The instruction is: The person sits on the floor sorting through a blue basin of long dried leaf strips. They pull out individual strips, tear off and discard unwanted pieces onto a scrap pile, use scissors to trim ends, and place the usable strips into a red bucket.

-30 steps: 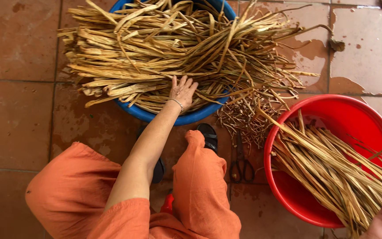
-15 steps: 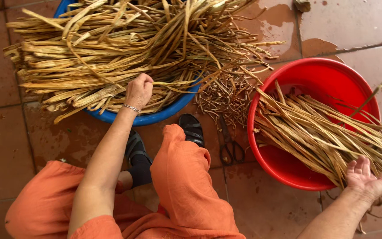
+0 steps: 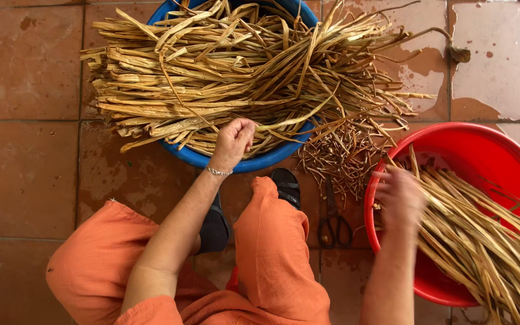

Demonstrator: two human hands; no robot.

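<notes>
Our left hand (image 3: pixel 233 141): closed round one dried stalk (image 3: pixel 296 118) that runs off to its right, atop the heap in the blue basin (image 3: pixel 254 161) just beyond. Our right hand (image 3: pixel 399 197): blurred, grip not discernible, over the red basin's (image 3: pixel 501 150) near rim, stalk bundle (image 3: pixel 482 241) to its right. Scissors (image 3: pixel 332 222) on the tiles between our hands.

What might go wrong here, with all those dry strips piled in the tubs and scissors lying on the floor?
The left hand grips one strip from the tangled heap overhanging the blue tub; pulling may drag others onto the wet tiles. The scissors lie on the floor beside the knee, easy to bump or step on. The right hand, blurred at the red tub, may get pricked by stiff ends.
</notes>
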